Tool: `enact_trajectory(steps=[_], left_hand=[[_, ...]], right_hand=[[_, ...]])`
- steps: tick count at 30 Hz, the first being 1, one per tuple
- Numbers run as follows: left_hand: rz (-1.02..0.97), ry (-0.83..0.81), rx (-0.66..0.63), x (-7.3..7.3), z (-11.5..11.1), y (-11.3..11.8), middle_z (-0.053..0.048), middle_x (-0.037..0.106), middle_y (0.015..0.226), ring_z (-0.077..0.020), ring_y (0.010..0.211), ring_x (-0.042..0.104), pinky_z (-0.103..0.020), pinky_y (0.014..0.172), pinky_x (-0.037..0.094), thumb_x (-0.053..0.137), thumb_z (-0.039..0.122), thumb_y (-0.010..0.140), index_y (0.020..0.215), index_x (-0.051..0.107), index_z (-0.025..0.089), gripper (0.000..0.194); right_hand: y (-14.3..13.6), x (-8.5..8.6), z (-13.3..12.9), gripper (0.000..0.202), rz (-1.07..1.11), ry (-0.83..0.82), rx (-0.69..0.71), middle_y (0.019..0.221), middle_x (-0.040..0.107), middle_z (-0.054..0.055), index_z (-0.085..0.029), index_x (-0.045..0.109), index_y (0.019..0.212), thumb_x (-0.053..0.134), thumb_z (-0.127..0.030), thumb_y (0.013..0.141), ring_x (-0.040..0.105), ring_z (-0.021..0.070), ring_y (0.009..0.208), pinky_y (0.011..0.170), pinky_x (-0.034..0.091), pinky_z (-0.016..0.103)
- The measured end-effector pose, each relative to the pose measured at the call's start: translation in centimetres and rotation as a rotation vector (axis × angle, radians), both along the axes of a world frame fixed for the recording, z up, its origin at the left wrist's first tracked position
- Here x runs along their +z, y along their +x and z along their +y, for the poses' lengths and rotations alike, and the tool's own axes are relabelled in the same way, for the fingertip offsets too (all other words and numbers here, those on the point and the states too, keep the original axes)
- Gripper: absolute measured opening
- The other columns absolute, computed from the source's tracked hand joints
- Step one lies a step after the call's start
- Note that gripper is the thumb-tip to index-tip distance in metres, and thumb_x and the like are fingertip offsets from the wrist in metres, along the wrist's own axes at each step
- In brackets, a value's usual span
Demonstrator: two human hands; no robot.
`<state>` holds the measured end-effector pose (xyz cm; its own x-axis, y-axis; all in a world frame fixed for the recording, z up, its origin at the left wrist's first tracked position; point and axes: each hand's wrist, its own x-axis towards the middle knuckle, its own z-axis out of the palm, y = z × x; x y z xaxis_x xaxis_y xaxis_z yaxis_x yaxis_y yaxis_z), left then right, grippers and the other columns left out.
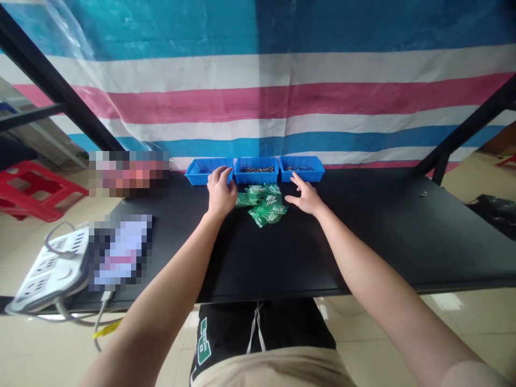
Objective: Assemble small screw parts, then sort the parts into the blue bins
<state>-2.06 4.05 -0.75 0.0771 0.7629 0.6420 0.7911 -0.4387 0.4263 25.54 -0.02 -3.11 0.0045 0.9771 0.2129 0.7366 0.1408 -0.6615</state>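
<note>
Side by side at the back of the black table stand three blue plastic bins: a left bin [200,170], a middle bin [257,176] and a right bin [316,171]. Small metal pieces [258,169] lie in the middle one, and a few thin metal parts [298,168] in the right one. My left hand [221,192] is at the left bin's front right corner, its fingers bent but apart. With fingers spread, my right hand [307,198] is just in front of the right bin. Between both hands lie crumpled green clear plastic bags [268,209] with white markings.
A white power strip [52,266] with a plugged-in cable sits at the table's left edge, next to a blurred phone-like object [124,250]. Black frame posts [442,166] rise at the sides. A striped sheet [226,102] hangs behind; a red stool [44,188] stands left.
</note>
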Motion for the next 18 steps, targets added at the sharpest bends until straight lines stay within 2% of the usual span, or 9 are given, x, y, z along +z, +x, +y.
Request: enact_trajectory(steps=[4, 8, 11, 18], left_hand=[[0.112, -0.073, -0.097, 0.7, 0.5, 1.1, -0.013, 0.052, 0.139, -0.0309, 0.126, 0.047, -0.053, 0.106, 0.038, 0.045, 0.02, 0.087, 0.126, 0.06, 0.019, 0.042], [0.264, -0.183, -0.098, 1.4, 0.9, 2.5, -0.013, 0.044, 0.148, -0.0351, 0.13, 0.044, -0.057, 0.105, 0.037, 0.044, 0.019, 0.088, 0.135, 0.054, 0.018, 0.048], [0.348, -0.271, -0.12, 1.7, 0.9, 3.3, -0.013, 0.044, 0.148, -0.0367, 0.13, 0.045, -0.057, 0.104, 0.039, 0.044, 0.018, 0.089, 0.138, 0.052, 0.019, 0.05], [0.248, -0.315, -0.136, 1.5, 1.6, 3.3, -0.012, 0.058, 0.132, -0.0292, 0.123, 0.053, -0.046, 0.103, 0.044, 0.045, 0.016, 0.088, 0.13, 0.059, 0.019, 0.044]], right_hand=[[0.0, -0.1, 0.0, 0.091, 0.014, 0.005, -0.004, 0.146, 0.049, 0.006, -0.029, 0.027, 0.152, 0.068, -0.038, 0.071, 0.057, 0.0292, 0.11, 0.103, 0.038, 0.052], [0.0, 0.0, -0.1, 0.089, 0.027, 0.007, -0.001, 0.145, 0.051, 0.006, -0.029, 0.03, 0.151, 0.068, -0.038, 0.071, 0.058, 0.0292, 0.109, 0.103, 0.038, 0.052], [0.0, 0.1, -0.2, 0.088, 0.033, 0.011, -0.001, 0.143, 0.054, 0.006, -0.029, 0.032, 0.15, 0.069, -0.037, 0.071, 0.057, 0.03, 0.11, 0.102, 0.038, 0.053], [0.0, 0.2, -0.2, 0.085, 0.039, 0.012, 0.001, 0.14, 0.056, 0.005, -0.029, 0.035, 0.149, 0.069, -0.037, 0.071, 0.057, 0.0299, 0.11, 0.102, 0.038, 0.053]])
